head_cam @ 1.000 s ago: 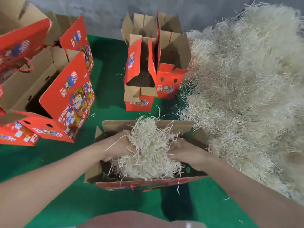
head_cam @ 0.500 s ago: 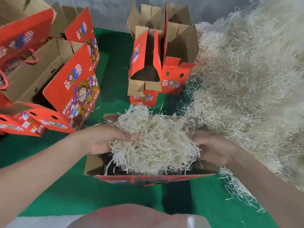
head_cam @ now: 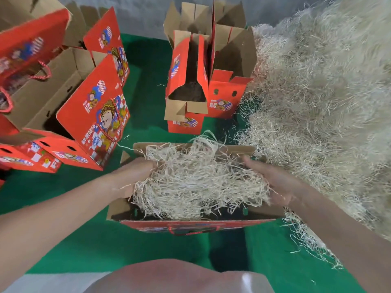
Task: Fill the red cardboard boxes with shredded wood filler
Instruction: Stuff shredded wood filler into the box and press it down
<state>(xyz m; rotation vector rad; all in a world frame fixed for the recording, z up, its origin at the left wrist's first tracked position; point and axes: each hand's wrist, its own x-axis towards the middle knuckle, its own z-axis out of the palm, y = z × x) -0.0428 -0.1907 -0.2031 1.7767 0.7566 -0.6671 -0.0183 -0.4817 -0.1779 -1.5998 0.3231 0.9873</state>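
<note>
Item 1, change since a second ago: our two hands have drawn apart, and the wad of shredded wood filler between them now lies wider and flatter over the near red box.

Item 2, left hand: it is set against the left side of the wad. Its fingertips are buried in the strands, so we cannot tell whether they are curled or straight.

Item 3, right hand: the palm is turned to the wad's right side, with the fingers stretched out and spread and loose strands across them.

Item 4, near red box: it stands open-topped on the green mat. The wad fills most of its mouth and rises above the rim, with dark space showing below along the front wall.

Item 5, large filler heap: it is on the right, with its edge just beside the box.

Item 6, two open red boxes: they stand upright behind, touching each other.

Item 7, further red boxes: they are on the left with their flaps up, and one has a rope handle.
</note>
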